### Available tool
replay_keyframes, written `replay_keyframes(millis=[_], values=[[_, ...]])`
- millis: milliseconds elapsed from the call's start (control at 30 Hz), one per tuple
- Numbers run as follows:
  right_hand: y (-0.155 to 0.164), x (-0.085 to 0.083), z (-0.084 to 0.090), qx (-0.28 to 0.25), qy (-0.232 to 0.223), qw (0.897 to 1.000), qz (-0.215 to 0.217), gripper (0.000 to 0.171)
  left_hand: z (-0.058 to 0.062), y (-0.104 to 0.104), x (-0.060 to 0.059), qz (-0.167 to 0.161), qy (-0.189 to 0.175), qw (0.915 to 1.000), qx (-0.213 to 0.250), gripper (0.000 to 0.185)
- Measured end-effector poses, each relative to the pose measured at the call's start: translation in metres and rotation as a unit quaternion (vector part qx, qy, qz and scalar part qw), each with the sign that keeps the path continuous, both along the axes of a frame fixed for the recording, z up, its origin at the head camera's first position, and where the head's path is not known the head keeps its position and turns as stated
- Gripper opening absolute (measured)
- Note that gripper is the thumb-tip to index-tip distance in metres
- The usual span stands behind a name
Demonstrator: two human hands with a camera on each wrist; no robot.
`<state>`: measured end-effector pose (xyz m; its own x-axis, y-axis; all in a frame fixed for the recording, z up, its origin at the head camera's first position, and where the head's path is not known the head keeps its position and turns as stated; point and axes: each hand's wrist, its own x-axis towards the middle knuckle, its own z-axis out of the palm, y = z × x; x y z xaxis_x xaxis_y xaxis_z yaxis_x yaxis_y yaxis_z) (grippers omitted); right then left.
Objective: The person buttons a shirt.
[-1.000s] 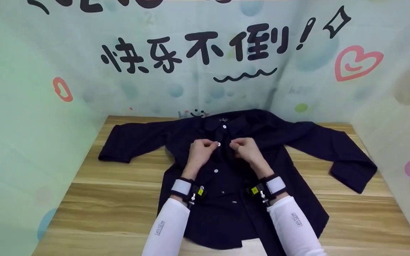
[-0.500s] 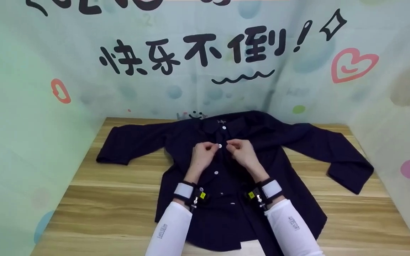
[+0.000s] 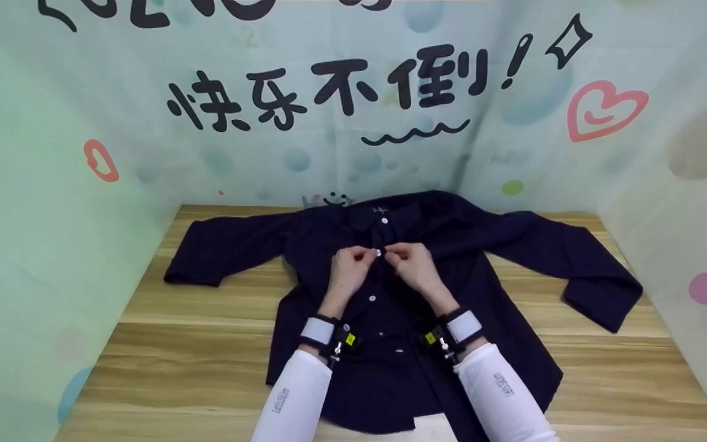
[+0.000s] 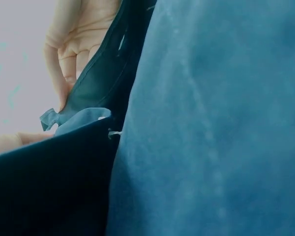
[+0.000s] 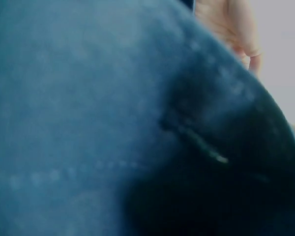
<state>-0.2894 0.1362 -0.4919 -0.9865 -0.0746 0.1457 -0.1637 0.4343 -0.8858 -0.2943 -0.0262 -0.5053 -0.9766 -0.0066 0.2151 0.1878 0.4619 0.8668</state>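
Writing: I read 快乐不倒! on the backdrop [image 3: 341, 92].
Shirt: my dark navy shirt [image 3: 390, 344] lies flat on the wooden table [image 3: 163, 368].
Left hand [image 3: 348, 270]: pinches the placket at a white button [image 3: 378, 252].
Right hand [image 3: 409, 265]: pinches the opposite edge.
Change: my hands have drawn closer together.

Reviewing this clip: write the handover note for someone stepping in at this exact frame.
Left hand: pinches the shirt front edge beside a white button.
Right hand: pinches the opposite edge, fingertips meeting the left at that button.
Dark shirt: lies flat on the wooden table, front up, sleeves spread.
Done: the collar button looks fastened.
Left: the pinched button, and the lower ones, where the front looks open.
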Motion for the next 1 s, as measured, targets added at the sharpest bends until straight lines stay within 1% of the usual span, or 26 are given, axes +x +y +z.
replay_keyframes(millis=[200,267,367,433,500,600,733,900,1000], values=[[0.0,0.001,0.0,-0.004,0.001,1.0,0.007,0.022,0.0,0.0,0.0,-0.007,0.009,0.9999,-0.007,0.019],[0.0,0.002,0.001,0.002,0.003,1.0,0.021,0.021,-0.001,0.0,0.0,-0.002,0.011,0.9999,-0.01,0.019],[0.0,0.002,0.004,0.001,0.001,0.999,0.055,0.023,0.0,-0.002,-0.001,0.003,0.011,0.9999,-0.013,0.019],[0.0,0.003,0.007,-0.015,-0.01,0.997,0.076,0.025,0.001,-0.003,-0.001,-0.003,0.006,0.9999,-0.012,0.019],[-0.001,0.004,0.01,-0.022,-0.017,0.996,0.082,0.025,0.002,-0.005,-0.002,-0.011,0.001,0.9999,-0.01,0.019],[-0.003,0.004,0.01,-0.012,-0.016,0.998,0.061,0.022,0.002,-0.006,-0.002,-0.024,-0.005,0.9996,-0.011,0.019],[-0.006,0.005,0.007,0.041,0.021,0.999,0.024,0.016,0.003,-0.006,-0.002,-0.029,-0.006,0.9993,-0.022,0.018],[-0.007,0.005,0.004,0.102,0.077,0.992,-0.002,0.013,0.003,-0.007,-0.001,-0.043,-0.005,0.9986,-0.028,0.021],[-0.008,0.006,0.004,0.12,0.105,0.987,-0.01,0.012,0.004,-0.008,-0.001,-0.058,-0.006,0.998,-0.024,0.032]])
